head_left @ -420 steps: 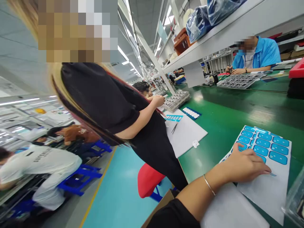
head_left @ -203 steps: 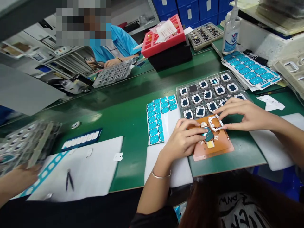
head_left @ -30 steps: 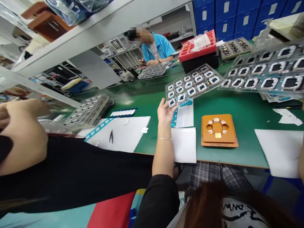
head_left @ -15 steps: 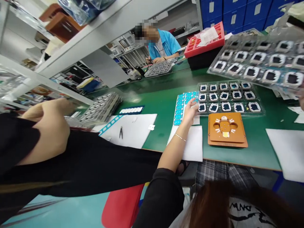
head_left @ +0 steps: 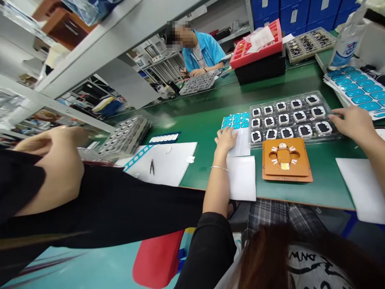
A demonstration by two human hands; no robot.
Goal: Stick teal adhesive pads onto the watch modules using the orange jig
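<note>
My left hand (head_left: 226, 139) lies palm down with its fingers spread on a sheet of blue rounded stickers (head_left: 236, 120); white backing shows beside it. My right hand (head_left: 355, 122) has its thumb and fingers at the right edge of a clear plastic tray (head_left: 290, 119). White-framed parts with dark centres sit in rows in the tray, which lies over another tray. Just in front of the trays is an orange fixture (head_left: 287, 160) with a recessed middle and small white pieces around it.
White foam sheets (head_left: 242, 178) lie at the front edge. A co-worker's black-sleeved arm (head_left: 105, 208) reaches across the left. Tweezers (head_left: 152, 167) rest on a white mat. Behind stand a red tray (head_left: 258, 44) on a black box and a clear bottle (head_left: 345, 50). Another person (head_left: 201, 52) sits opposite.
The raised tray at the upper right has come down onto the lower tray, with my right hand at its edge. My left hand has moved left and nearer, from the tray's edge onto the sticker sheet.
</note>
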